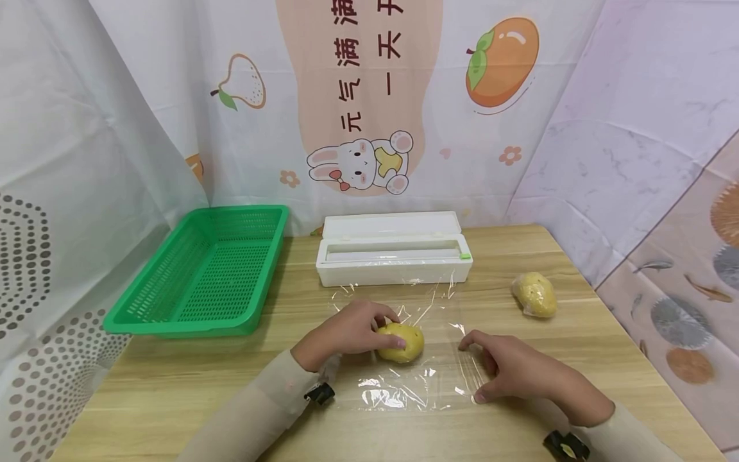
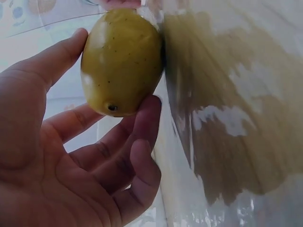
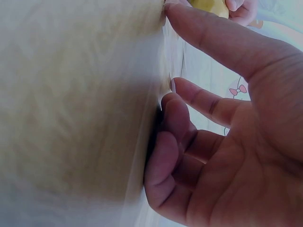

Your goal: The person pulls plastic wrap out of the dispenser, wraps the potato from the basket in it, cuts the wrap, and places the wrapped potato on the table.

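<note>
In the head view, my left hand (image 1: 356, 328) holds a yellow potato (image 1: 408, 346) between thumb and fingers. The potato (image 2: 122, 61) rests at the middle of a sheet of clear plastic wrap (image 1: 398, 391) spread on the table. At the sheet's right edge is my right hand (image 1: 514, 372), its thumb and index finger well apart and touching the film. In the right wrist view, the other fingers (image 3: 163, 158) of that hand are bent against the tabletop. The wrap reaches back to a white plastic-wrap box (image 1: 395, 273) whose lid stands open.
A second potato (image 1: 537, 295), covered in clear film, lies on the right of the wooden table (image 1: 583, 346). On the left stands a green perforated basket (image 1: 254, 308), and a printed curtain (image 1: 242, 160) hangs behind the table.
</note>
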A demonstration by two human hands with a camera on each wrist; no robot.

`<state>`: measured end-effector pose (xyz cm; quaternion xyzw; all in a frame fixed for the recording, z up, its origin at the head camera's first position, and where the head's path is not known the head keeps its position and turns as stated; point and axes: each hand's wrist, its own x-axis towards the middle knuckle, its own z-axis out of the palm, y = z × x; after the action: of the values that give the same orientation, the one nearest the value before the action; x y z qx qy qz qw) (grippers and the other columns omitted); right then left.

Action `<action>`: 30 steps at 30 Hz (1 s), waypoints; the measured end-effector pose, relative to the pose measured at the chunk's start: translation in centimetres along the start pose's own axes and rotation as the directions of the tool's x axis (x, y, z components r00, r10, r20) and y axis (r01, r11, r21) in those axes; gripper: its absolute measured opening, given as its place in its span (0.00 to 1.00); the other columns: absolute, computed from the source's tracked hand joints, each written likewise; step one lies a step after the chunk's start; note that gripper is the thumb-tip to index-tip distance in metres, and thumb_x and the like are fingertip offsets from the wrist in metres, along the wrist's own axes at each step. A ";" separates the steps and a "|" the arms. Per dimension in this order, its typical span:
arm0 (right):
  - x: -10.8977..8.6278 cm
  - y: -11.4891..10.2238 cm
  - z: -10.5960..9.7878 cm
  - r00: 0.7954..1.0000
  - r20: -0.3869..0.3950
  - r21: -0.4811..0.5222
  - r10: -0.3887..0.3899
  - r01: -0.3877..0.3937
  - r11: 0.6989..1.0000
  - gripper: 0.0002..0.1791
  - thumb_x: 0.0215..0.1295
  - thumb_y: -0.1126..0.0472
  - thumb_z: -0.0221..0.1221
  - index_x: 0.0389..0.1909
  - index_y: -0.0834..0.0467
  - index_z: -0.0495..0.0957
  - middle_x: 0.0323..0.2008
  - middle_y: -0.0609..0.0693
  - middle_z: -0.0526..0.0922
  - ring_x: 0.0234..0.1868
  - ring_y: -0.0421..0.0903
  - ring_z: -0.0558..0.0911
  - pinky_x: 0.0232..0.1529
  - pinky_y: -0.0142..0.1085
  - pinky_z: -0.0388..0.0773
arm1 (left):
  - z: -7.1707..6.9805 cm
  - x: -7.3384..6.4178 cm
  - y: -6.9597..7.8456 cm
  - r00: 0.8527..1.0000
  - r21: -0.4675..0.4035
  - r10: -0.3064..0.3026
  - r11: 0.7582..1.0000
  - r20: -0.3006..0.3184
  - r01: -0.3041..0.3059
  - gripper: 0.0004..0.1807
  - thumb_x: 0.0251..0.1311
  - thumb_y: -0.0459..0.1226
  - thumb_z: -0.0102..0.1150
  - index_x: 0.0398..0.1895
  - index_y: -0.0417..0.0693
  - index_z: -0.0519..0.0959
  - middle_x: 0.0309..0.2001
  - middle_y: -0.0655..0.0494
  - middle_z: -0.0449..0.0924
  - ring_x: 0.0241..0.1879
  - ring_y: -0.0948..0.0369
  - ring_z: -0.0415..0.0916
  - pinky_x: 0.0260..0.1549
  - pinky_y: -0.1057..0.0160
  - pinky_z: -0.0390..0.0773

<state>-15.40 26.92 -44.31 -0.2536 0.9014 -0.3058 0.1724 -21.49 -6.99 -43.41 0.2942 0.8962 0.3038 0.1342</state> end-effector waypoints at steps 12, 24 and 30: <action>0.0 0.0 0.0 1.000 -0.006 -0.013 -0.003 0.003 1.000 0.43 0.42 0.47 0.82 0.61 0.47 0.74 0.24 0.44 0.76 0.25 0.35 0.72 0.28 0.32 0.71 | -0.1 -0.5 0.1 1.000 -0.018 0.004 1.000 0.011 -0.004 0.24 0.56 0.61 0.71 0.47 0.57 0.85 0.37 0.62 0.85 0.36 0.68 0.81 0.36 0.66 0.81; -0.1 -0.1 0.0 1.000 0.001 -0.025 -0.017 0.017 1.000 0.42 0.43 0.46 0.82 0.61 0.47 0.74 0.25 0.43 0.76 0.26 0.35 0.72 0.29 0.31 0.71 | -1.0 -2.3 -0.7 0.997 -0.014 -0.072 0.997 0.004 0.073 0.40 0.58 0.66 0.67 0.66 0.53 0.76 0.44 0.60 0.84 0.41 0.66 0.81 0.42 0.61 0.81; -0.2 -0.1 -0.3 0.998 0.016 -0.010 -0.053 0.054 0.999 0.40 0.47 0.45 0.80 0.61 0.50 0.75 0.28 0.43 0.76 0.29 0.37 0.74 0.31 0.31 0.73 | -2.1 -5.1 -1.9 0.997 -0.006 -0.073 0.997 -0.014 0.073 0.27 0.59 0.58 0.71 0.51 0.51 0.82 0.41 0.60 0.83 0.39 0.64 0.79 0.40 0.61 0.81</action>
<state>-15.36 27.11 -44.01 -0.2810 0.8944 -0.3034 0.1700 -19.20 -12.25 -42.64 0.2588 0.9064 0.3033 0.1396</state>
